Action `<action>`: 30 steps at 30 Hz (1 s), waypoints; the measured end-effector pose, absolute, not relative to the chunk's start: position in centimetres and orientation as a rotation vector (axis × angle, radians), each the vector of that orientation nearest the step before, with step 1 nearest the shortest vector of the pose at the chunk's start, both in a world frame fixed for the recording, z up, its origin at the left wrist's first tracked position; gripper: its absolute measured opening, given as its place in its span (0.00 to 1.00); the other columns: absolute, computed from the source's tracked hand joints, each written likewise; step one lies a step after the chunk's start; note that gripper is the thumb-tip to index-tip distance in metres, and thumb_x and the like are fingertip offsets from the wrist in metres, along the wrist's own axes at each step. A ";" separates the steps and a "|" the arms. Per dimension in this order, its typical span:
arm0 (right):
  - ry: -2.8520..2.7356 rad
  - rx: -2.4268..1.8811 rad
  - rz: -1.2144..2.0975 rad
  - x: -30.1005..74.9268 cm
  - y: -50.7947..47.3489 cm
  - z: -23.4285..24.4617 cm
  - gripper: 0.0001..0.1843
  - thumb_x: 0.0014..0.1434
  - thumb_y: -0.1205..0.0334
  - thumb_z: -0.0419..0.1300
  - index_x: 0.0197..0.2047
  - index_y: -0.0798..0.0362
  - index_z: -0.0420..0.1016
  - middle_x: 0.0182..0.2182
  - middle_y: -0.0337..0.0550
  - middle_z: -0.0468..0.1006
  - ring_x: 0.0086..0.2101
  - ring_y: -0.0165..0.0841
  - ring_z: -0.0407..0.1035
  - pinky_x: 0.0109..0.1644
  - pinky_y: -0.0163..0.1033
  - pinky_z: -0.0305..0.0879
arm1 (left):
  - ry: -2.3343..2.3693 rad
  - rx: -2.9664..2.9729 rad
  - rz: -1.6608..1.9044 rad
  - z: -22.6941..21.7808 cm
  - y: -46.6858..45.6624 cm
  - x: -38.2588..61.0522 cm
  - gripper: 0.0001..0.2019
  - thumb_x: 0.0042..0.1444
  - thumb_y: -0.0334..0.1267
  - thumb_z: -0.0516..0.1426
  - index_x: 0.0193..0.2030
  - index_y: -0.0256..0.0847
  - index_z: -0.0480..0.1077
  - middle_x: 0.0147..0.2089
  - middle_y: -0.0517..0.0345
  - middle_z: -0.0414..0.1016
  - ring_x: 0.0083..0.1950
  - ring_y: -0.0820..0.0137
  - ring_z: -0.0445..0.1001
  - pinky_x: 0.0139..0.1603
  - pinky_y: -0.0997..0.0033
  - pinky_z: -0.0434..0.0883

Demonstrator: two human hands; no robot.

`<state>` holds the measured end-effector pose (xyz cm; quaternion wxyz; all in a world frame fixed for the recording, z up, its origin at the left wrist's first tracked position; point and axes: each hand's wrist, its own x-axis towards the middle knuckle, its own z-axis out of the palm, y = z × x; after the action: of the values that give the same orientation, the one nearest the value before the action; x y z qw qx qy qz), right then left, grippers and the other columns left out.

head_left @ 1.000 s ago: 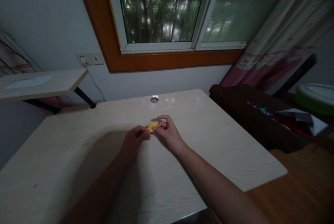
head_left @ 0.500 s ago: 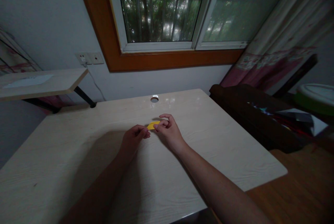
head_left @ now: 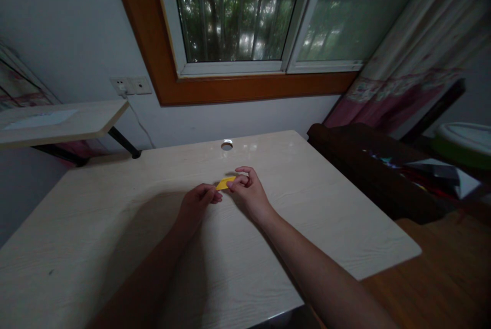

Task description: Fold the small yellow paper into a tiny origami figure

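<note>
Far L: raised shelf [head_left: 97, 114] w/ a paper sheet [head_left: 40, 119] on it, blk legs down by the table's back L. Wall sockets [head_left: 131, 85] above, w/ a thin cable [head_left: 142, 128] running down behind the table. Table [head_left: 314, 206]: L edge slants down and out of frame; a lot of tabletop btwn that edge and the L hand [head_left: 197, 201], part of it in arm shadow. L hand's thumb + fingers pinch the L end of a small yellow pc [head_left: 223, 183], approx mid-table, held btwn both hands; can't tell if it touches the tabletop. Round hole [head_left: 227, 146] just in from the back edge, beyond the pc. R hand [head_left: 251, 193] grips the pc's R end, thumb on the near side, one finger stretched out free. More tabletop R of the R hand, out to the slanting R edge and rounded front R corner. Past that edge: dk brown furniture [head_left: 356, 170] near the back R corner, wood floor [head_left: 422, 278] below, curtain [head_left: 414, 52] behind.

Vs 1 s ago: R hand + pc a touch farther R and back, pc's visible outline now longer, more slanted; L hand abt same spot. Vs 0.5 s ago: hardly any chg, both grips same.
</note>
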<state>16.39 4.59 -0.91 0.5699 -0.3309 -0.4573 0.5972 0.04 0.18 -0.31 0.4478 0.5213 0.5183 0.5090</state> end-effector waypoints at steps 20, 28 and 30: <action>-1.220 -0.738 1.480 16.5 4.2 -1.0 0.27 0.49 0.61 0.69 0.50 0.48 0.64 0.27 0.33 0.77 0.29 0.30 0.73 0.39 0.37 0.67 | 1.257 1.371 1.084 -1.2 0.4 0.1 0.11 0.53 0.44 0.60 0.27 0.39 0.75 0.27 0.56 0.78 0.30 0.69 0.76 0.36 0.70 0.72; -1.280 -0.748 1.466 16.6 3.9 -1.0 0.24 0.49 0.59 0.70 0.45 0.49 0.63 0.26 0.33 0.78 0.25 0.30 0.72 0.33 0.36 0.67 | 1.173 1.458 1.045 -1.2 0.0 0.1 0.15 0.55 0.48 0.58 0.32 0.37 0.77 0.31 0.52 0.81 0.34 0.65 0.77 0.37 0.68 0.73; -1.290 -0.781 1.411 16.6 4.0 -1.1 0.22 0.48 0.59 0.71 0.41 0.49 0.64 0.27 0.34 0.78 0.27 0.30 0.72 0.34 0.36 0.66 | 1.163 1.410 1.126 -0.9 0.0 0.1 0.17 0.57 0.50 0.56 0.31 0.36 0.76 0.30 0.52 0.79 0.32 0.67 0.76 0.34 0.69 0.72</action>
<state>16.65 4.00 -1.09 0.5125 -0.3249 -0.5363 0.5866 0.06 -0.02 -0.86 0.4770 0.5774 0.4760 0.4610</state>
